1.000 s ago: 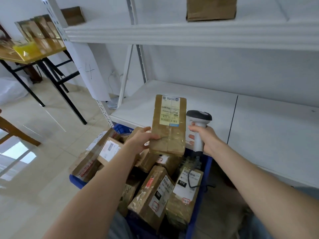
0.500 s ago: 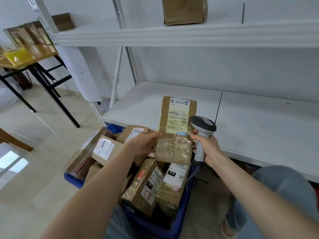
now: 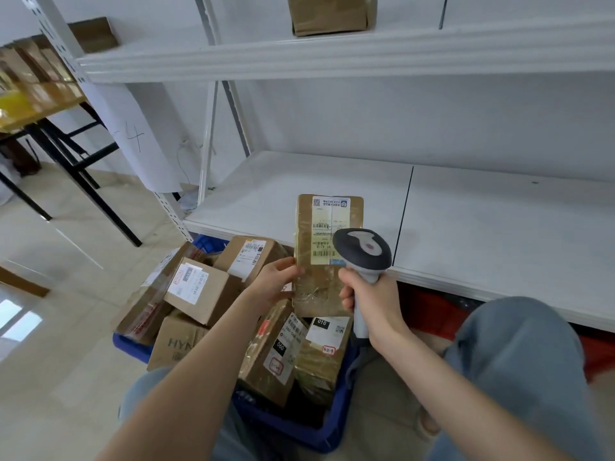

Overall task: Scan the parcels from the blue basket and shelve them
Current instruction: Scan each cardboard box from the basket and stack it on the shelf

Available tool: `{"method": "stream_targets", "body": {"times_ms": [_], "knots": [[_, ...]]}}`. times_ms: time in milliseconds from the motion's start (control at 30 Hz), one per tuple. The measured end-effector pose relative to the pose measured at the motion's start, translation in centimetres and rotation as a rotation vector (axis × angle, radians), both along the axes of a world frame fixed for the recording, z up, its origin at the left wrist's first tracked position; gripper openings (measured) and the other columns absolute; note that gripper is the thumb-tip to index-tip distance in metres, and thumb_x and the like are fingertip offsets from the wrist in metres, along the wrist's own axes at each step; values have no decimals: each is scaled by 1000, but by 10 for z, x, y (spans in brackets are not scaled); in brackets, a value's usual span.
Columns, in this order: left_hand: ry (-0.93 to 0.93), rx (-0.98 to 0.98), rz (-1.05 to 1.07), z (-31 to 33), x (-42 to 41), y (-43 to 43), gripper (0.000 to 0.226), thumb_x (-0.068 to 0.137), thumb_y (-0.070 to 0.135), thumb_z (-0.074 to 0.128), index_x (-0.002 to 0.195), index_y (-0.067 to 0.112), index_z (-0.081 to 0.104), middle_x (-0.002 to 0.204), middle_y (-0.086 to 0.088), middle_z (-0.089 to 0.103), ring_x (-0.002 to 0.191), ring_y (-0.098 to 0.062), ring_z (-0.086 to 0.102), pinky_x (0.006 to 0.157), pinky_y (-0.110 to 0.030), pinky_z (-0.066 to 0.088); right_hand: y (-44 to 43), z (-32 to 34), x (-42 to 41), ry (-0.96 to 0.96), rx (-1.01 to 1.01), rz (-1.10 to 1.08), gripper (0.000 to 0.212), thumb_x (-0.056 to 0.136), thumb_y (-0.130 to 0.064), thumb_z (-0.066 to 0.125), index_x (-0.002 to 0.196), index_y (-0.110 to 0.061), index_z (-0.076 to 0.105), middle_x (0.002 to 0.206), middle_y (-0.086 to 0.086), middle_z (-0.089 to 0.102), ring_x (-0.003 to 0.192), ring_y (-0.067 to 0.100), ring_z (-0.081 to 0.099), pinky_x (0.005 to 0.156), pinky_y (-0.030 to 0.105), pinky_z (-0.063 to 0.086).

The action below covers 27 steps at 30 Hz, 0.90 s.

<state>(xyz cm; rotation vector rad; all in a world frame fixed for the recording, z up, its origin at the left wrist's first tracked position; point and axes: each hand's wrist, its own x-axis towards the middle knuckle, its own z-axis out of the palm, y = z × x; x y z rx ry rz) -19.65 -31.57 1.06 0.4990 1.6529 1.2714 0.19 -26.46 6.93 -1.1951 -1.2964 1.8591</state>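
Parcel (image 3: 316,234) held upright over basket (image 3: 299,430), scanner (image 3: 362,251) at its label.
Left hand (image 3: 276,284) pinches its left edge; right hand (image 3: 369,301) wraps the scanner handle. Glossy tape could spoil the read.

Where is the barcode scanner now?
Centre-right of the head view: the right hand grips the barcode scanner just right of the parcel held by the left hand, above the blue basket.
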Motion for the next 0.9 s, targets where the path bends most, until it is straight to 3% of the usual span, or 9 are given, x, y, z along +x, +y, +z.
{"method": "stream_targets", "body": {"times_ms": [100, 200, 300, 500, 900], "knots": [[15, 21, 14, -3, 5, 1, 23, 86, 13, 67, 109, 16, 66, 111, -11, 69, 111, -28, 62, 96, -51, 50, -14, 0, 1, -1, -6, 2, 11, 84, -14, 68, 82, -3, 65, 49, -1, 59, 42, 9, 53, 47, 22, 45], [35, 11, 32, -6, 8, 2, 47, 84, 15, 69, 130, 12, 55, 115, -9, 67, 112, -24, 61, 95, -48, 51, -23, 0, 3, -5, 0, 6, 13, 84, -14, 68, 78, -3, 65, 52, 0, 60, 42, 8, 53, 49, 21, 46], [51, 6, 39, -8, 11, 3, 56, 84, 17, 69, 136, 12, 50, 117, -7, 66, 112, -22, 61, 95, -48, 50, -27, 1, 4, -6, -1, 8, 13, 84, -13, 67, 77, -2, 64, 52, 2, 59, 42, 8, 52, 48, 21, 46], [56, 13, 46, -8, 15, 4, 52, 87, 15, 66, 136, 11, 48, 117, -8, 65, 110, -20, 60, 84, -36, 51, -29, 4, 6, -15, 25, 17, 14, 84, -9, 64, 73, -1, 61, 51, 1, 57, 40, 8, 50, 47, 20, 45], [52, 14, 67, -5, 16, 4, 50, 87, 16, 66, 134, 10, 51, 116, -9, 66, 111, -24, 60, 92, -41, 49, -30, 9, 6, -37, 45, 28, 15, 83, -8, 62, 69, -3, 60, 50, 0, 56, 40, 9, 49, 47, 21, 45]]}}
